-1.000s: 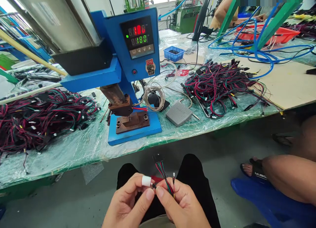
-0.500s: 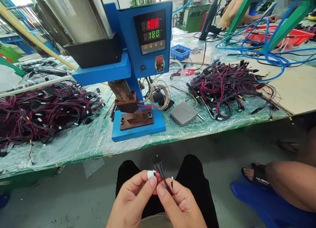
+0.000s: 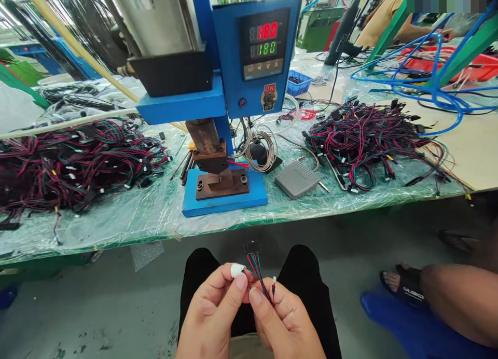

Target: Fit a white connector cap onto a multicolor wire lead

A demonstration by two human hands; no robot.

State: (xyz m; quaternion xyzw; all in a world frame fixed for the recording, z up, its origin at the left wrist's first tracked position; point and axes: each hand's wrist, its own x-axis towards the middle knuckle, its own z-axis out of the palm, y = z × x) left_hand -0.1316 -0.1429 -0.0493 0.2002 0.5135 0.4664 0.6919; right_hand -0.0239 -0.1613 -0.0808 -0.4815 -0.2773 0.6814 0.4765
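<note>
In front of my lap I hold a wire harness (image 3: 257, 271) of red, black and green wires, with a flat black connector (image 3: 252, 247) at its far end. My right hand (image 3: 283, 317) is closed around the wires, and a thin lead with a small white tip (image 3: 274, 280) stands up beside its index finger. My left hand (image 3: 218, 309), wearing a white finger cover (image 3: 237, 270), pinches a small dark end, probably of one of the wires, between thumb and index finger. The fingertips of both hands nearly meet and hide the details.
A blue heat press (image 3: 224, 193) showing 180 stands on the plastic-covered table (image 3: 155, 219). Harness piles lie left (image 3: 78, 162) and right (image 3: 361, 141). A grey pedal (image 3: 298, 178) sits right of the press. At right are a seated person's leg (image 3: 462, 297) and a blue stool (image 3: 392, 322).
The view has turned slightly, so the press and table sit further right. Both hands keep their grip on the harness, with only slight finger movement.
</note>
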